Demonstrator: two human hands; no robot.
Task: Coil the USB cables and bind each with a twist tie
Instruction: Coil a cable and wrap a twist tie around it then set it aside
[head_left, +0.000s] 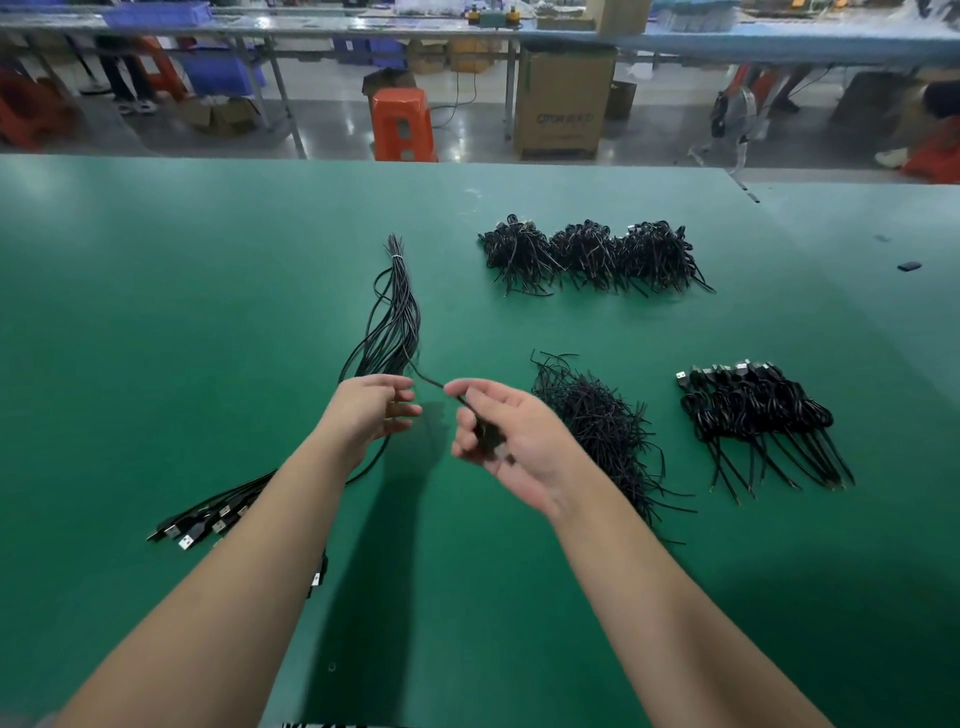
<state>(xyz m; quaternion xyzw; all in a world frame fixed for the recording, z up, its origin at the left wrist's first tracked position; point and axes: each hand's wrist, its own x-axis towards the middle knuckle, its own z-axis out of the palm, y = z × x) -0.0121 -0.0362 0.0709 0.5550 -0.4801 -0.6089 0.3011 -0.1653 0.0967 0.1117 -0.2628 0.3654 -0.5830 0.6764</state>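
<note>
Black cable (431, 382) runs between the two hands above the green table (156, 312). Right hand (511, 441) fingers curl round its plug end; the left hand (371, 415) fingers are loosely spread, and the cable passes just by their tips. Beyond the left fingertips lies the bundle (395, 322). Pulling hard could drag and tangle it. Twist ties (597, 421) wait past the right fingers.

A factory floor: long green workbench (208, 312), cardboard boxes (563, 98), blue parts bins (156, 13), plastic stools (402, 124).
</note>
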